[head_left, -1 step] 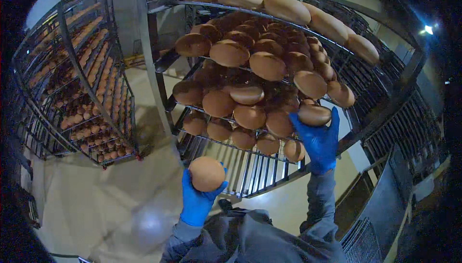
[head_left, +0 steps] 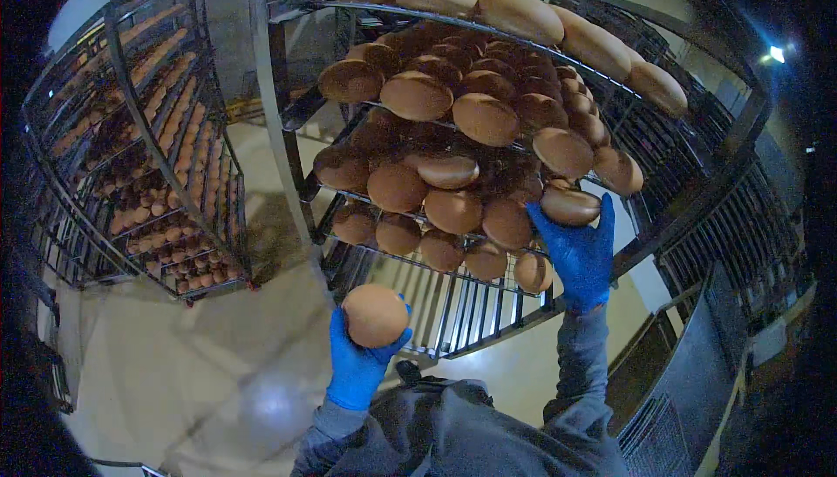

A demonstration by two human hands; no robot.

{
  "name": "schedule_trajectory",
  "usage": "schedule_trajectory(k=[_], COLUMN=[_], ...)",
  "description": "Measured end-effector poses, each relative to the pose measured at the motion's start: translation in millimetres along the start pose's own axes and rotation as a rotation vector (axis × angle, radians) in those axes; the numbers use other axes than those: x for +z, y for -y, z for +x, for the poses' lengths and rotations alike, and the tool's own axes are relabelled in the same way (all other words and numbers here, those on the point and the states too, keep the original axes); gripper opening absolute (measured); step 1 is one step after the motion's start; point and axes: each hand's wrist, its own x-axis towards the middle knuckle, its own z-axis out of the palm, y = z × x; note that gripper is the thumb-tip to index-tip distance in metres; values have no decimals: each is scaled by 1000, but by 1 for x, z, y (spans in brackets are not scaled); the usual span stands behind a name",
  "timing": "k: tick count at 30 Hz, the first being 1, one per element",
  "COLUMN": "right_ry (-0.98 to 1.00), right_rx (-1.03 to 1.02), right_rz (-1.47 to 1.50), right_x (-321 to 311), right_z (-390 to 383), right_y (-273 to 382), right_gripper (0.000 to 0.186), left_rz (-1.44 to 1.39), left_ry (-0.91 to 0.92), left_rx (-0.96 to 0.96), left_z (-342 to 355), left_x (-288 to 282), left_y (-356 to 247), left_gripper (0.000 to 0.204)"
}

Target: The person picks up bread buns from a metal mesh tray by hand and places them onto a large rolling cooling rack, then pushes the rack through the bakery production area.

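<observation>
In blue gloves, both of my hands are at the front of a tall metal rack (head_left: 279,128) stacked with brown round bread loaves. My left hand (head_left: 358,374) grips one round loaf (head_left: 375,316) from below, in front of the rack's lower left part and apart from the shelves. Over at the rack's right side, my right hand (head_left: 579,259) has its fingers and thumb around the sides of another loaf (head_left: 570,205), at the front edge of a middle shelf. Just above that hand lies a further loaf (head_left: 562,153). The right palm is hidden.
A second rack (head_left: 122,85) full of loaves stands to the left, across the pale floor (head_left: 174,364). Dark racks (head_left: 728,215) line the right side. Close by on the lower right are a grey panel (head_left: 684,364) and a wire grid (head_left: 656,442).
</observation>
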Motion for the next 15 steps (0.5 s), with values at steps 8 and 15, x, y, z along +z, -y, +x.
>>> schedule_trajectory(k=[8,15], right_ry=[-27,28], right_rx=[-518,-809], right_rz=[-1195,-1654], right_x=[-8,-20], right_z=[18,27], right_y=[-9,-12], right_gripper=[36,34], left_rz=[28,147], left_ry=[-52,-154], left_rx=[42,94], left_z=[-5,-3], left_x=[-6,-3], left_y=[2,7], left_gripper=[67,73])
